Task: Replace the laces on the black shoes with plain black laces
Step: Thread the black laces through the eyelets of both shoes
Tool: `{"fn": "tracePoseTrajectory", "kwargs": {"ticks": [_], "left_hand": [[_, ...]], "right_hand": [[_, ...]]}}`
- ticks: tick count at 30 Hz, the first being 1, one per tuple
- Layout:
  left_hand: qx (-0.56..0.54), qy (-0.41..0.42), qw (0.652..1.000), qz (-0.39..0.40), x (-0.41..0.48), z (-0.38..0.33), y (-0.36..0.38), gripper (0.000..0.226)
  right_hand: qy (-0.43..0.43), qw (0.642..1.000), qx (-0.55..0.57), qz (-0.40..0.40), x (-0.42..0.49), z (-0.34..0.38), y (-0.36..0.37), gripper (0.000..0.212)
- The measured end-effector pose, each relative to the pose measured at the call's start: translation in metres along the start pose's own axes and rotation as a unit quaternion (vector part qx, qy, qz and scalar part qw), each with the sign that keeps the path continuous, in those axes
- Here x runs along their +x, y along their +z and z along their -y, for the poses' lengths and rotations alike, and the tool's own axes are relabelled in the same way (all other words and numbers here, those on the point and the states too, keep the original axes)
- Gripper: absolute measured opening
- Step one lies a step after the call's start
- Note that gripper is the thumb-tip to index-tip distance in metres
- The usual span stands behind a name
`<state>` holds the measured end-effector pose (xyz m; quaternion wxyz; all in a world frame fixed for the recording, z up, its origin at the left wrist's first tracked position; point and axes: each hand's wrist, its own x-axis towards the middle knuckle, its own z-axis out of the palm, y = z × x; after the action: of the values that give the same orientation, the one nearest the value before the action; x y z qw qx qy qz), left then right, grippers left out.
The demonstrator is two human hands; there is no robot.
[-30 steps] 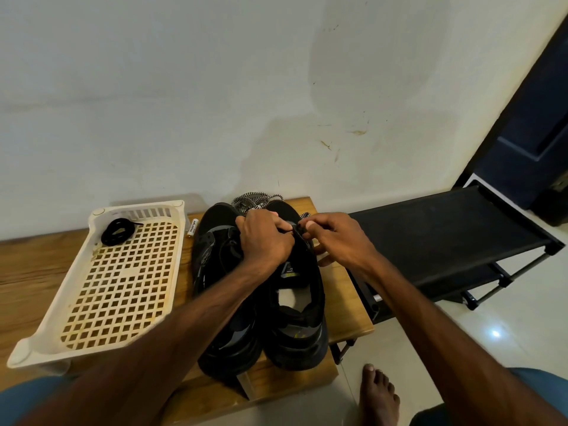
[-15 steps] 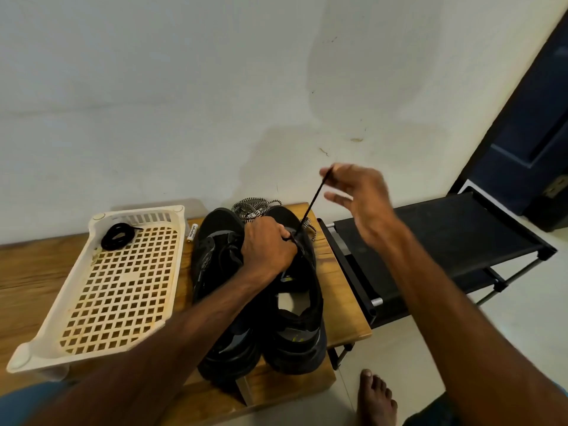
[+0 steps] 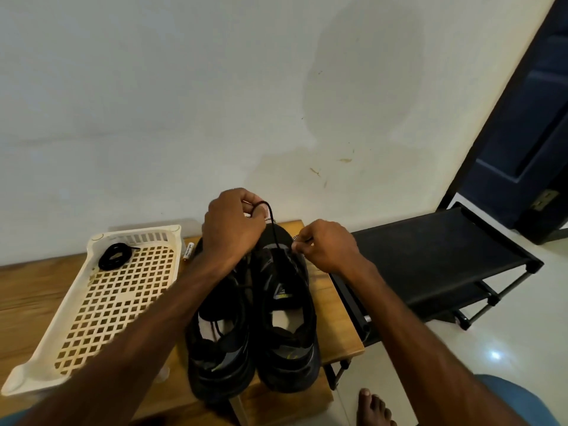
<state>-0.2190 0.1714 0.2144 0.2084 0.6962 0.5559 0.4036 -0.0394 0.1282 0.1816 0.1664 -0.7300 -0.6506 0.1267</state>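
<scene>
Two black shoes stand side by side on the wooden bench [image 3: 335, 305], toes to the wall: the left shoe [image 3: 219, 342] and the right shoe [image 3: 284, 312]. My left hand [image 3: 233, 226] is raised above the toe of the right shoe, pinching a plain black lace [image 3: 272, 224] that runs down into the shoe's front eyelets. My right hand [image 3: 329, 245] rests at the right side of that shoe's toe, fingers pinched on the lace's other end. A coiled black lace [image 3: 115, 256] lies in the cream basket [image 3: 55, 330]. The removed patterned laces are mostly hidden behind my hands.
A small white tube [image 3: 188, 251] lies between the basket and the shoes. A black shoe rack [image 3: 430, 262] stands right of the bench. My bare foot [image 3: 375, 408] is on the tiled floor. A dark door [image 3: 522, 118] is at the far right.
My right hand, which had pulled the lace up and to the right, has come back down to the shoe's toe. My left hand has lifted off the shoe, now holding the lace up.
</scene>
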Motion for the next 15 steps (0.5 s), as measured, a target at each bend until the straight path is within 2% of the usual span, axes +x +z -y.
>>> {"fn": "tracePoseTrajectory", "kwargs": {"ticks": [3,4,5,6,7,8,9,10,11,12,13,14,15], "left_hand": [[0.068,-0.03,0.988,0.133,-0.016,0.006,0.011,0.013],[0.097,-0.035,0.979,0.174,-0.022,0.009,0.017,0.014],[0.114,-0.038,0.974,0.195,-0.028,0.011,0.022,0.014],[0.117,-0.039,0.973,0.194,-0.032,0.012,0.026,0.014],[0.115,-0.042,0.976,0.18,-0.035,0.013,0.029,0.013],[0.115,-0.044,0.979,0.165,-0.036,0.013,0.03,0.013],[0.114,-0.044,0.98,0.156,-0.036,0.013,0.03,0.013],[0.112,-0.044,0.981,0.156,-0.035,0.014,0.03,0.013],[0.105,-0.043,0.98,0.161,-0.033,0.014,0.029,0.014],[0.089,-0.041,0.981,0.168,-0.031,0.014,0.027,0.014],[0.058,-0.036,0.983,0.168,-0.028,0.012,0.022,0.015],[0.007,-0.029,0.987,0.156,-0.023,0.008,0.016,0.015],[-0.064,-0.022,0.989,0.133,-0.017,0.0,0.008,0.016]], "right_hand": [[0.008,0.993,0.115,-0.031,0.003,0.002,-0.013,0.021],[0.013,0.979,0.197,-0.043,0.004,0.005,-0.018,0.021],[0.019,0.95,0.309,-0.051,0.005,0.007,-0.026,0.021],[0.02,0.893,0.446,-0.05,0.004,0.009,-0.037,0.021],[0.011,0.793,0.609,-0.035,0.003,0.01,-0.048,0.019],[-0.002,0.656,0.754,-0.018,0.001,0.008,-0.059,0.017],[-0.014,0.534,0.845,-0.014,-0.001,0.002,-0.067,0.016],[-0.017,0.483,0.875,-0.023,-0.002,-0.004,-0.072,0.015],[0.001,0.522,0.851,-0.048,-0.004,-0.009,-0.072,0.013],[0.034,0.636,0.767,-0.08,-0.005,-0.012,-0.07,0.011],[0.06,0.783,0.61,-0.104,-0.006,-0.014,-0.062,0.014],[0.069,0.907,0.403,-0.106,-0.007,-0.015,-0.051,0.02],[0.052,0.972,0.216,-0.073,-0.007,-0.015,-0.038,0.027]]}}
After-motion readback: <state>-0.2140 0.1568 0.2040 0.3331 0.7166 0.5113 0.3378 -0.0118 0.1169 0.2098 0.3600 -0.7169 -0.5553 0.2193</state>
